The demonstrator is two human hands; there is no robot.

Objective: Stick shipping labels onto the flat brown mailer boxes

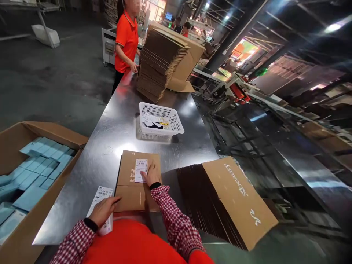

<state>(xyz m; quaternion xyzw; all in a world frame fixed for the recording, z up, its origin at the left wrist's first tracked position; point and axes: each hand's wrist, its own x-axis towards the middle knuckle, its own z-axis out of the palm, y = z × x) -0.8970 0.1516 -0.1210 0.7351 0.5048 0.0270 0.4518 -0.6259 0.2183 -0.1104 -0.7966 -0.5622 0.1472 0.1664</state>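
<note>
A small cardboard box (129,198) lay on the metal counter (110,141), directly in front of the person, its top printed with "Be better Be healthy"; a white printed label (141,165) sat on that top face, toward its far right part; the right hand (150,175) was open and spread over the label's right side, thumb across the label and the other fingers reaching forward on the cardboard; the left hand (106,209) lay at the box's left edge, fingers together and slightly bent, fingertips touching the cardboard, though whether they pinched anything could not be told; beneath and beside that hand was a strip of printed labels (97,193), partly covered by it and just left of the box.

Both forearms wore checked sleeves (176,220) with dark cuffs; to the right, at the counter's edge, stood a pile of flattened cartons (236,190), white lettering on its top sheet; farther along the counter was a white perforated basket (177,126) holding papers and a yellow pen (163,123); beyond it leaned a tall stack of folded cardboard (159,60), with a co-worker (127,42) in an orange-red shirt beside it, one hand near the stack; left of the counter, a large open carton (59,132) held many light-blue boxes (41,165).
</note>
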